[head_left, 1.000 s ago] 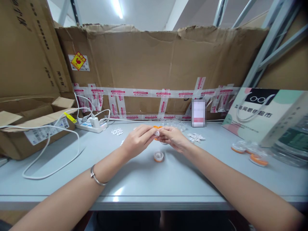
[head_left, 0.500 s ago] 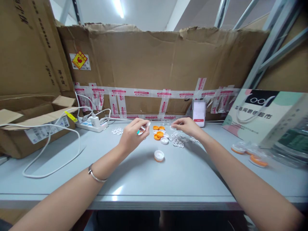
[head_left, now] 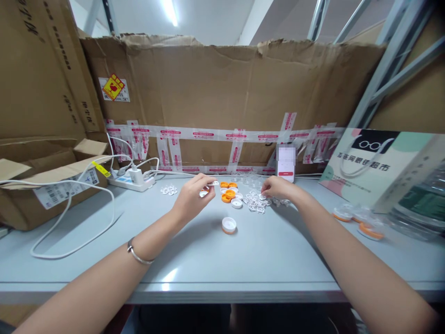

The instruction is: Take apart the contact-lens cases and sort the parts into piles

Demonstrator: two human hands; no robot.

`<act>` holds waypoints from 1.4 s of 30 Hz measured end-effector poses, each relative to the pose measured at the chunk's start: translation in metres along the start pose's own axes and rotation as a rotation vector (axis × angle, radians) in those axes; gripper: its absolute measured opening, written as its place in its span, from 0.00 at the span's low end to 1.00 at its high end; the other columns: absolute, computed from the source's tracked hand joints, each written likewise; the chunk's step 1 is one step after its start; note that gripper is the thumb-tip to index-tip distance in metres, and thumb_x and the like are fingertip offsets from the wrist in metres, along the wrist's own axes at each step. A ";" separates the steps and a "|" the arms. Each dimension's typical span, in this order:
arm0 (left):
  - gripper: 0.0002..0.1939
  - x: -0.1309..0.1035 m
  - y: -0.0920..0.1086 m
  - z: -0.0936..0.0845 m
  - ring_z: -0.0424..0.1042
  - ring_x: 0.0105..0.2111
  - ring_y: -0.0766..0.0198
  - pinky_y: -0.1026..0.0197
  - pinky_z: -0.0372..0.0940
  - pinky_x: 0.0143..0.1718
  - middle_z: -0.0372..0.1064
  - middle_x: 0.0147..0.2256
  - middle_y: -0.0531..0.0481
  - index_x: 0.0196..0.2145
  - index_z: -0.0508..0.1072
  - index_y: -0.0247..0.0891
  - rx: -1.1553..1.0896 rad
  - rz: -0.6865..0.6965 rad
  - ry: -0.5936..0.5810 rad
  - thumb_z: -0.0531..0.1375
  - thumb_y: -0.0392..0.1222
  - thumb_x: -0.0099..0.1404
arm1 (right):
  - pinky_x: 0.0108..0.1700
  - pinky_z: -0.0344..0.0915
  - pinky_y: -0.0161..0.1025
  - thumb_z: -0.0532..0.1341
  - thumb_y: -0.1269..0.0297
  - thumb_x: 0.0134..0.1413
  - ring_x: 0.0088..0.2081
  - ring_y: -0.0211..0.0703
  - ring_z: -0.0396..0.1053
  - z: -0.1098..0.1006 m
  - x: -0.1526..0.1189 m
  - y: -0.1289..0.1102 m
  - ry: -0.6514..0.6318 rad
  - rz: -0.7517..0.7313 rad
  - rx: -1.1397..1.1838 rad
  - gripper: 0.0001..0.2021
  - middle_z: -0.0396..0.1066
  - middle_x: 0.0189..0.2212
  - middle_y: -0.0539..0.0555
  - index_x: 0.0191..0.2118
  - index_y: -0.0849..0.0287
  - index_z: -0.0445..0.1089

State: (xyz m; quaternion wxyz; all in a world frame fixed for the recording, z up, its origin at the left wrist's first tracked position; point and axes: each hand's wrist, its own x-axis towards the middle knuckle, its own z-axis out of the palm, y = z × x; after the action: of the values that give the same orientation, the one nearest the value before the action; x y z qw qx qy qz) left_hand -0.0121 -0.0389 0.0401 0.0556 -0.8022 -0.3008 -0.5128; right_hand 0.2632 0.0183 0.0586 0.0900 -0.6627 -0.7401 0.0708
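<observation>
My left hand is closed above the table, pinching a small white plastic piece between thumb and fingertips. My right hand reaches down into a pile of small white openwork plastic pieces, its fingertips closed on one of them. Between the hands lie several orange round caps and white round caps. Nearer to me, a white round cap with an orange base sits on its own. Clear plastic domes lie behind the caps.
Small white rings lie to the left, near a power strip with white cables. An open cardboard box stands at far left. A phone leans at the back. On the right are domed orange-and-white pieces and a paper bag.
My right hand has moved down and slightly right, from above the white pile into it. My left hand has shifted a little, still pinching its small white piece.
</observation>
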 end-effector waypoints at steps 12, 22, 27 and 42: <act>0.12 -0.003 0.006 0.009 0.67 0.24 0.68 0.67 0.64 0.26 0.67 0.24 0.51 0.30 0.69 0.35 -0.358 -0.274 -0.248 0.50 0.43 0.64 | 0.38 0.64 0.36 0.57 0.55 0.50 0.36 0.41 0.70 -0.001 -0.039 -0.064 0.040 -0.426 0.770 0.14 0.74 0.33 0.54 0.35 0.59 0.72; 0.14 -0.003 0.009 0.008 0.63 0.23 0.69 0.66 0.60 0.25 0.64 0.22 0.53 0.27 0.68 0.35 -0.127 -0.245 -0.369 0.49 0.44 0.65 | 0.31 0.63 0.33 0.61 0.55 0.46 0.33 0.40 0.70 0.017 -0.059 -0.094 -0.030 -0.409 0.915 0.13 0.74 0.30 0.55 0.32 0.61 0.72; 0.08 -0.002 0.011 0.007 0.65 0.28 0.68 0.66 0.62 0.28 0.66 0.29 0.50 0.35 0.68 0.36 0.003 -0.134 -0.139 0.56 0.42 0.61 | 0.30 0.64 0.35 0.61 0.54 0.44 0.32 0.41 0.70 0.018 -0.062 -0.099 0.047 -0.338 0.971 0.14 0.73 0.28 0.55 0.30 0.61 0.70; 0.12 0.002 0.023 -0.007 0.68 0.32 0.64 0.62 0.65 0.33 0.70 0.34 0.46 0.44 0.65 0.35 0.418 0.405 0.045 0.54 0.33 0.61 | 0.32 0.64 0.35 0.61 0.53 0.45 0.32 0.39 0.69 0.011 -0.070 -0.098 0.053 -0.382 1.118 0.14 0.73 0.28 0.52 0.31 0.60 0.72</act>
State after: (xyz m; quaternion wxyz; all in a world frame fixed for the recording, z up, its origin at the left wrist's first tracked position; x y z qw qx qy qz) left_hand -0.0046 -0.0596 0.0506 0.3277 -0.8055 -0.2324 -0.4357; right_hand 0.1727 -0.0619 0.0669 0.4552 -0.3713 -0.6941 0.4161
